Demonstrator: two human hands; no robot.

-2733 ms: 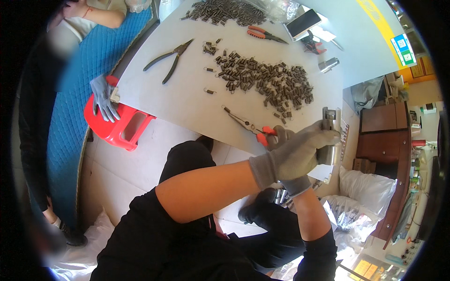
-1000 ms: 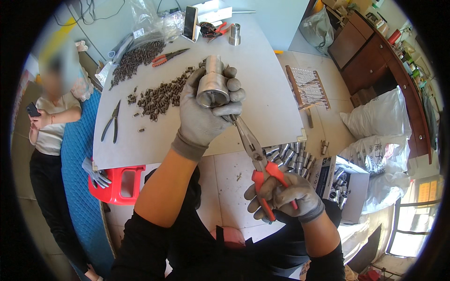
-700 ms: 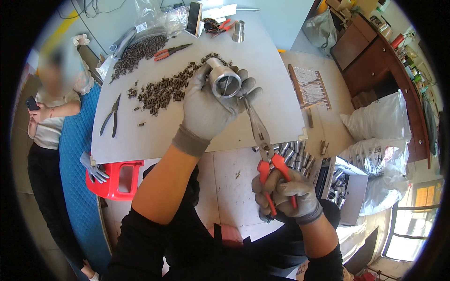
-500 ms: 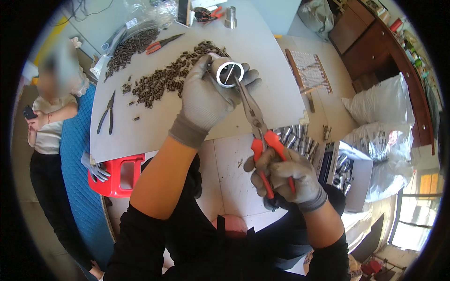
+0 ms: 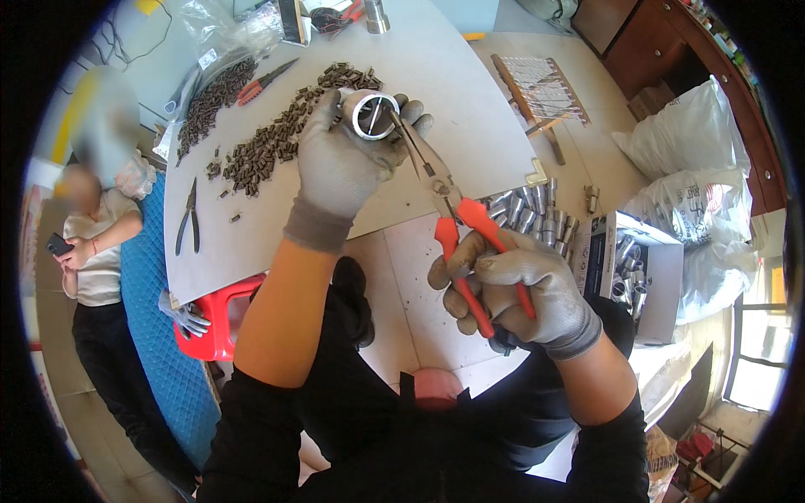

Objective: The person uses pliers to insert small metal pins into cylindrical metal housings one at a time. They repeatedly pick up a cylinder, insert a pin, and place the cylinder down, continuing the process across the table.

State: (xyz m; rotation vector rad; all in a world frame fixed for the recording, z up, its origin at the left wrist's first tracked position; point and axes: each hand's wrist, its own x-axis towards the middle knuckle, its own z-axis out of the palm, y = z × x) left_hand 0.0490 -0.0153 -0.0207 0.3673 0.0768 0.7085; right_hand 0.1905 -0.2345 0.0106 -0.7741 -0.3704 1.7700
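At the far left of the frame a seated person held a dark phone, beside a red plastic stool low under the white table. On the table lay black pliers and, toward the upper middle, a scatter of small dark metal pieces. Just right of these, the left hand, gloved in grey, was wrapped tightly round a short metal tube, its open end facing up. The tips of orange-handled needle-nose pliers reached into that opening; the gloved right hand gripped their handles at centre right. Further right lay loose metal tubes.
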